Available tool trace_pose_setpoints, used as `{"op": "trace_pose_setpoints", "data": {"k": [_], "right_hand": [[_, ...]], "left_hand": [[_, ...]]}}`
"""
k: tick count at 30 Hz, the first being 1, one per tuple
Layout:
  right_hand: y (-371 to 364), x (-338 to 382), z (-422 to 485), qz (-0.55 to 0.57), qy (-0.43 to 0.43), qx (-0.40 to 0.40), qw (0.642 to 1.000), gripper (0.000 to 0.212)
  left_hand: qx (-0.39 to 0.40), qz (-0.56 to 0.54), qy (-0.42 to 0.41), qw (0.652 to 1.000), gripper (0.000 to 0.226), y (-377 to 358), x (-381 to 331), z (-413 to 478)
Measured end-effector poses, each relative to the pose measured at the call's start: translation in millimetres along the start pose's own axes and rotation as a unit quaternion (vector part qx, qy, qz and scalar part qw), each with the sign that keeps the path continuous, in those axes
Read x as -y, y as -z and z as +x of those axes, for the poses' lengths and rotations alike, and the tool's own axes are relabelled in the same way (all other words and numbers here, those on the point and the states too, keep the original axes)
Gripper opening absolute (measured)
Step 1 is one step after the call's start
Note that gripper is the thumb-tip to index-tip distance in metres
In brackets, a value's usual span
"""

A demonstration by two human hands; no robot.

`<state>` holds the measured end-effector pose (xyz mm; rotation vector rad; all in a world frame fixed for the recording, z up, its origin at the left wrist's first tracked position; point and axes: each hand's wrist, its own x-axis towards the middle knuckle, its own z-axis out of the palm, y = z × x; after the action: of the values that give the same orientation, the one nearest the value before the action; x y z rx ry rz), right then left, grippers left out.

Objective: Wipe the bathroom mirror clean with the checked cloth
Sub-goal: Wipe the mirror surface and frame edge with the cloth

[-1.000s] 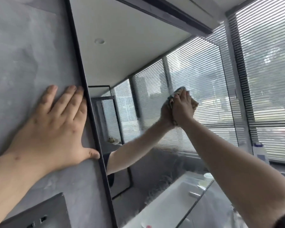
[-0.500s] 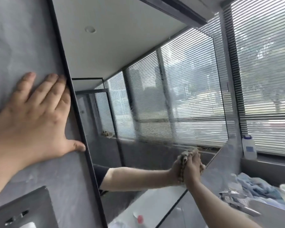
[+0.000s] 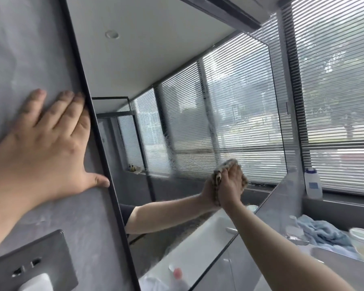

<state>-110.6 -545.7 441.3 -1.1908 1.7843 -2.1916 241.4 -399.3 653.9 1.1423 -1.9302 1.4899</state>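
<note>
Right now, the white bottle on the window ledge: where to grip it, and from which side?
White bottle: grip round the body at the blue label, coming from the room side. It stands upright on the ledge, blinds behind, wall at its left, so front and right look freest.

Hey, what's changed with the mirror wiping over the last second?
The right hand, gripping the checked cloth, swept down the mirror from mid-height to its lower part. The left hand stayed flat on the grey wall beside the frame; the cloth was never let go.
</note>
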Motion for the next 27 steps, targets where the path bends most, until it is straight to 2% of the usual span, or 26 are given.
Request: {"op": "trace_pose_setpoints", "data": {"k": [3, 5, 9, 12, 17, 21, 27], "right_hand": [[0, 52, 34, -0.076, 0.083, 0.056, 0.992, 0.083], [1, 73, 48, -0.109, 0.107, 0.078, 0.985, 0.083], [8, 62, 38, -0.092, 0.122, 0.101, 0.983, 0.084], [10, 24, 6, -0.061, 0.057, 0.100, 0.991, 0.086], [10, -63, -90, 0.020, -0.093, 0.049, 0.994, 0.080], [6, -87, -141, 0.034, -0.133, 0.057, 0.989, 0.080], [0, -64, -126, 0.022, -0.150, 0.024, 0.988, 0.082]], "left_hand": [[0.007, -0.009, -0.001, 1.000, 0.140, -3, 1, 0], [0.007, -0.012, -0.003, 1.000, 0.141, -3, 2, 0], [0.009, -0.023, -0.006, 1.000, 0.145, -6, 4, 1], [0.010, -0.028, -0.004, 1.000, 0.146, -7, 4, 1], [0.010, -0.038, -0.007, 0.999, 0.147, -6, 4, 2], [0.001, -0.040, -0.006, 0.999, 0.145, -7, 4, 2], [-0.006, -0.016, -0.006, 1.000, 0.139, -1, 2, -2]]}}
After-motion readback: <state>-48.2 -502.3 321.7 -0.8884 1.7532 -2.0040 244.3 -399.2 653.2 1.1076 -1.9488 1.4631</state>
